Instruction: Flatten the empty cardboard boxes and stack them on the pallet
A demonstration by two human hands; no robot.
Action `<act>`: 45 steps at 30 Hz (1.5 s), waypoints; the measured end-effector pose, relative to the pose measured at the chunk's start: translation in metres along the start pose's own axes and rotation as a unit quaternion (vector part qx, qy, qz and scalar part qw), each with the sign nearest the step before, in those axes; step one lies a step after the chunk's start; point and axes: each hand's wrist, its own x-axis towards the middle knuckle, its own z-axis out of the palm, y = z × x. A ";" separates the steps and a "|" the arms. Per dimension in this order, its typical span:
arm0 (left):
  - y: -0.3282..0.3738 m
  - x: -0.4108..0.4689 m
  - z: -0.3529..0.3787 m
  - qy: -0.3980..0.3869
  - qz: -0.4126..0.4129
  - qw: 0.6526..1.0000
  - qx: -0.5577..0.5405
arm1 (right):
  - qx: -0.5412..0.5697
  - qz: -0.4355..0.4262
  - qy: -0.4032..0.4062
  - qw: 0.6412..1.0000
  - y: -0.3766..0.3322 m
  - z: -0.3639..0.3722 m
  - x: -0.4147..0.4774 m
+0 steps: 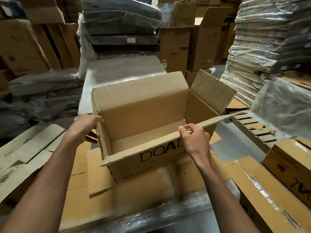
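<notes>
Open box (pixel 143 118) upright at centre frame, both hands on its rim, not yet flattened.

Left hand (pixel 87 125) is curled round the box's left end wall. Right hand (pixel 193 138) pinches the near flap (pixel 218 119) between thumb and fingers. The box stands on flat sheets (pixel 94 174) at lower centre, and its floor looks closed. My guess: the bottom seam must be freed first, so tip the box on its side and open it. Then push opposite corners together so the walls fold along their creases. Keep the flaps straight, not folded inward. The slatted piece (pixel 255 132) at mid right may be the pallet, though I cannot be sure.
</notes>
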 end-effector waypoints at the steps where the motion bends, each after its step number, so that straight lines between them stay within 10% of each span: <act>1: 0.001 0.000 0.001 -0.002 0.004 1.000 0.020 | -0.010 -0.002 -0.003 1.000 -0.003 0.000 0.003; 17: 0.082 -0.079 -0.058 0.012 0.142 0.989 0.026 | -0.034 -0.055 -0.047 0.997 -0.081 -0.066 0.101; 26: 0.093 -0.100 -0.084 -0.123 0.208 0.966 0.094 | -0.031 -0.065 -0.037 0.997 -0.075 -0.064 0.118; 33: 0.066 -0.074 -0.045 -0.002 0.154 0.971 0.185 | 0.103 -0.125 -0.111 0.981 -0.079 -0.044 0.091; 45: 0.000 -0.080 -0.028 -0.038 0.278 0.954 -0.107 | 0.256 -0.007 -0.068 0.964 0.031 -0.033 0.084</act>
